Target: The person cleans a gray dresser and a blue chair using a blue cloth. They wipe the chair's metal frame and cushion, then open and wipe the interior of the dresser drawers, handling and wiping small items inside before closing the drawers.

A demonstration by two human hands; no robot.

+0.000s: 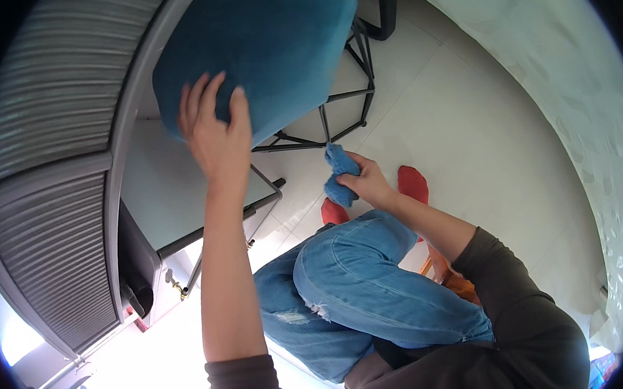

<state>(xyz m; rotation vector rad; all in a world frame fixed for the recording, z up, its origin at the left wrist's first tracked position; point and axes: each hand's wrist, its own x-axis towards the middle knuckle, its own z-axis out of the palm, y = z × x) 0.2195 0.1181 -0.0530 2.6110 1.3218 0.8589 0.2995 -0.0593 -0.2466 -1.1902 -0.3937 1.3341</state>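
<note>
A teal padded stool seat (272,44) fills the top of the view, above a black wire frame (345,96). My left hand (214,114) lies against the seat near its lower left edge, fingers and thumb spread. Lower and to the right, my right hand (368,182) pinches a bunched blue cloth (342,175). The upper end of that cloth meets the bottom rod of the wire frame; whether it wraps around the metal is hidden.
A grey ribbed cabinet (62,93) curves along the left. Beside it stands a low table with a pale top (173,178) and dark edge. My bent knees (345,268) and red-socked feet (412,182) are below the stool. A pale curtain (543,66) hangs at right.
</note>
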